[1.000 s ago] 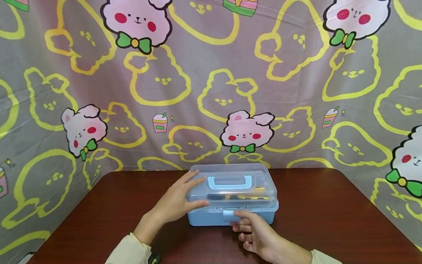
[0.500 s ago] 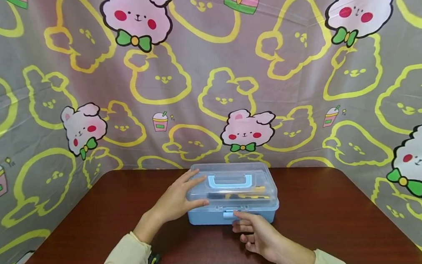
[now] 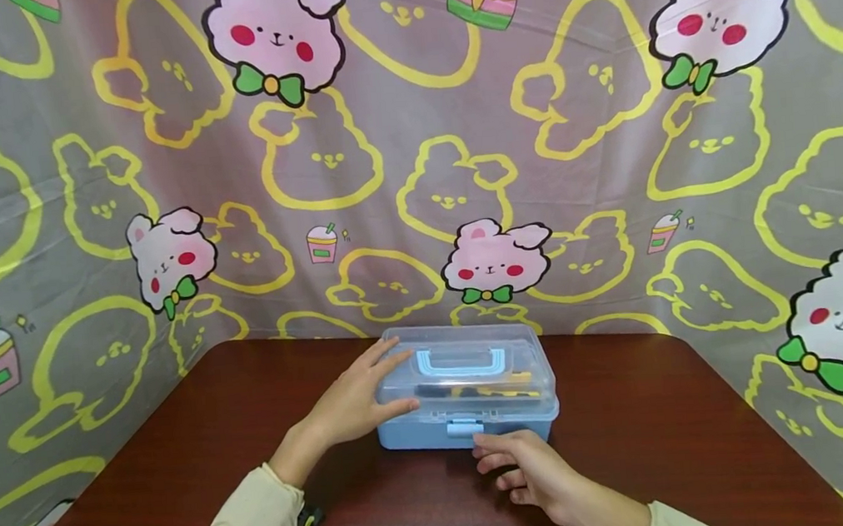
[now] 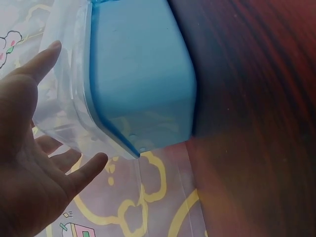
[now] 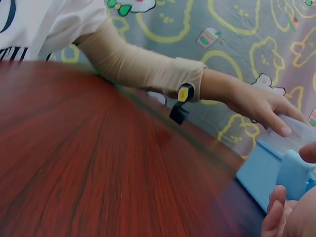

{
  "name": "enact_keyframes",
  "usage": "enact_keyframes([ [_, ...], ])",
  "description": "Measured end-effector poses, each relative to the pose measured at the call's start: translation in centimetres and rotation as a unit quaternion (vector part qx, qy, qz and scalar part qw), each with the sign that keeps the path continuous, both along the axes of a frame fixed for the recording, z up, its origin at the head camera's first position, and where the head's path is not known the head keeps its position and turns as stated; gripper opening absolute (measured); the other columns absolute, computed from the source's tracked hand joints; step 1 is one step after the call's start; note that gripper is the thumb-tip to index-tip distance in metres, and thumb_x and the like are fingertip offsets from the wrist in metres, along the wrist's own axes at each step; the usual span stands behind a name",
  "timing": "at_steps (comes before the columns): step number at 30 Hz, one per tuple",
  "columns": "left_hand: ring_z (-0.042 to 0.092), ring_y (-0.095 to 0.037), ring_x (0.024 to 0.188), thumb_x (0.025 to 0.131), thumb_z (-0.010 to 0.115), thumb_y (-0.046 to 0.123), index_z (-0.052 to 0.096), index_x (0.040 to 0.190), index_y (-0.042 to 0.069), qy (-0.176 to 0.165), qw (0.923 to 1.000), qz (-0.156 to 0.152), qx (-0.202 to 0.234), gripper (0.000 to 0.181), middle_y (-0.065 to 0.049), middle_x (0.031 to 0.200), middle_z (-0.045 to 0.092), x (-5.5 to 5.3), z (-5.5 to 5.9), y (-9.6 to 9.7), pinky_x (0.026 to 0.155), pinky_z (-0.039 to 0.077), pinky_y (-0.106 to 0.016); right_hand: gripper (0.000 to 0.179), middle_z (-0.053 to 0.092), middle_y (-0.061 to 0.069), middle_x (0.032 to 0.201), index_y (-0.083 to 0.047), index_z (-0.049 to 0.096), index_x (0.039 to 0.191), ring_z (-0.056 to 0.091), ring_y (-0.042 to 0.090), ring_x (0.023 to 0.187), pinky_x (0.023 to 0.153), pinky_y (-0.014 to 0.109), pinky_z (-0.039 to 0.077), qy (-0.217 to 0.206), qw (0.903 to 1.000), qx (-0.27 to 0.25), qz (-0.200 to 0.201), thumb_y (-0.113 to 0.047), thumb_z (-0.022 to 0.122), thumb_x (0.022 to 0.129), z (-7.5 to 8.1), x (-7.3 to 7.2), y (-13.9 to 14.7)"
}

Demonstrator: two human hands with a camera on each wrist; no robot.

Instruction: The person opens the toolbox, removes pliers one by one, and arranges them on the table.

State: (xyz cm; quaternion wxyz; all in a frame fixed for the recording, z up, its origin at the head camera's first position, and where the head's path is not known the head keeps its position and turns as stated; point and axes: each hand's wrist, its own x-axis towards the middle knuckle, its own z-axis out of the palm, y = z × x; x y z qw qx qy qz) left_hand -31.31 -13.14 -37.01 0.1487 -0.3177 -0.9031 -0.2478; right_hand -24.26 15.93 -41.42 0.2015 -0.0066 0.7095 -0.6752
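Note:
A toolbox (image 3: 421,435) with a light-blue base and a clear lid (image 3: 466,338) sits near the back of the table, its lid down. Through the lid show yellow and dark items, too blurred to name. My left hand (image 3: 346,399) rests with spread fingers on the lid's left side; the left wrist view shows the same hand (image 4: 37,148) beside the clear plastic. At the front, my right hand (image 3: 525,467) is just below the blue latch (image 3: 464,428), fingers loosely bent, fingertips close to its lower right edge. In the right wrist view the latch (image 5: 292,173) stands out from the box front.
The dark red-brown wooden table (image 3: 630,412) extends around the box. A patterned cloth (image 3: 572,183) with rabbit prints hangs behind it and along both sides. A black and yellow strap piece (image 5: 183,96) hangs at the left cuff.
My right hand has drawn down and a little to the right, off the latch, more of which now shows. The left hand and the toolbox stay in place.

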Motion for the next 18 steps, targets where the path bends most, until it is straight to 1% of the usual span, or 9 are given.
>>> enact_keyframes([
  [2, 0.027, -0.033, 0.151, 0.089, 0.078, 0.053, 0.047, 0.157, 0.016, -0.005, 1.0, 0.003, 0.004, 0.083, -0.012, 0.166, 0.03, 0.0, 0.0, 0.0, 0.107, 0.04, -0.057, 0.049, 0.068, 0.003, 0.089, 0.0, 0.072, 0.112, 0.056, 0.011, 0.064, 0.059, 0.028, 0.043, 0.022, 0.9996, 0.019, 0.002, -0.045, 0.071, 0.095, 0.3, 0.1, 0.5],
  [6, 0.03, -0.034, 0.149, 0.089, 0.079, 0.053, 0.033, 0.163, 0.01, -0.008, 0.9999, 0.003, 0.014, 0.096, -0.014, 0.168, 0.022, 0.1, -0.3, -0.2, 0.108, 0.039, -0.055, 0.045, 0.068, 0.006, 0.09, 0.002, 0.072, 0.11, 0.055, 0.013, 0.066, 0.059, 0.029, 0.043, 0.065, 0.9966, 0.051, -0.003, -0.041, 0.071, 0.096, 0.8, 0.2, 1.6],
  [8, 0.029, -0.033, 0.15, 0.09, 0.079, 0.052, 0.026, 0.164, 0.006, -0.01, 0.9998, 0.002, 0.018, 0.102, -0.015, 0.169, 0.019, 0.1, -0.6, -0.5, 0.11, 0.037, -0.053, 0.044, 0.068, 0.006, 0.09, 0.002, 0.071, 0.11, 0.056, 0.014, 0.066, 0.059, 0.029, 0.043, 0.081, 0.9941, 0.072, -0.007, -0.039, 0.071, 0.096, 1.0, 0.1, 2.1],
  [10, 0.028, -0.033, 0.15, 0.089, 0.08, 0.051, 0.021, 0.164, 0.004, -0.012, 0.9997, 0.005, 0.021, 0.106, -0.017, 0.169, 0.018, 0.3, -0.9, -0.8, 0.112, 0.036, -0.052, 0.042, 0.067, 0.006, 0.09, 0.002, 0.072, 0.109, 0.055, 0.014, 0.066, 0.058, 0.029, 0.043, 0.094, 0.9913, 0.092, -0.008, -0.038, 0.071, 0.097, 1.1, 0.1, 2.7],
  [14, 0.029, -0.032, 0.15, 0.088, 0.08, 0.053, 0.016, 0.165, 0.003, -0.023, 0.9992, 0.018, 0.028, 0.111, -0.018, 0.167, 0.021, 0.7, -1.5, -1.5, 0.113, 0.034, -0.052, 0.038, 0.067, 0.005, 0.087, 0.0, 0.074, 0.104, 0.055, 0.016, 0.066, 0.057, 0.03, 0.044, 0.126, 0.983, 0.132, -0.016, -0.038, 0.071, 0.098, 1.0, -0.1, 3.8],
  [18, 0.032, -0.033, 0.148, 0.086, 0.077, 0.062, 0.018, 0.164, 0.003, -0.049, 0.9973, 0.04, 0.038, 0.114, -0.018, 0.167, 0.024, 1.0, -1.9, -2.5, 0.112, 0.034, -0.054, 0.04, 0.065, 0.004, 0.081, -0.001, 0.074, 0.098, 0.054, 0.016, 0.065, 0.057, 0.029, 0.045, 0.152, 0.9734, 0.168, -0.037, -0.041, 0.072, 0.097, 1.3, -0.3, 5.3],
])
